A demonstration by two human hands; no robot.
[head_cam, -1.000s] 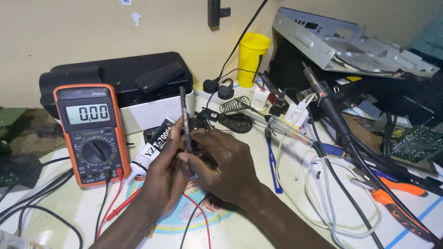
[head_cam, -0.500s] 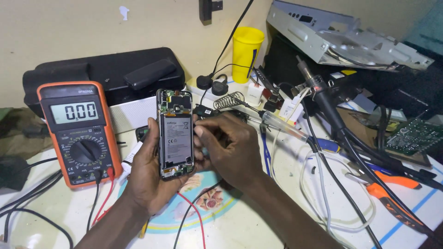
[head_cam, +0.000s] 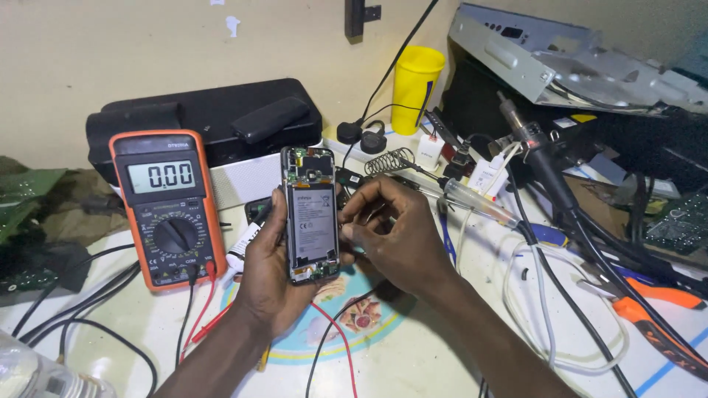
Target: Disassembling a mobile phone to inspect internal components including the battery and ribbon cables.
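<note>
Phone (head_cam: 312,215), back cover off, stands upright in the left hand (head_cam: 274,273), fingers wrapped around it. Right hand (head_cam: 394,236) pinches its right edge. Orange meter (head_cam: 167,206) stands just left.

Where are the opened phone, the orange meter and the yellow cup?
opened phone (head_cam: 312,225), head view, on its grey battery.
orange meter (head_cam: 169,208), head view, just above its black dial.
yellow cup (head_cam: 413,92), head view, on its side wall.

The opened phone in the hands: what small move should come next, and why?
Probably steady the opened phone upright in the left hand. Its battery and board face the camera, and the right hand pinches its right edge, so the grip looks ready for work there.
</note>
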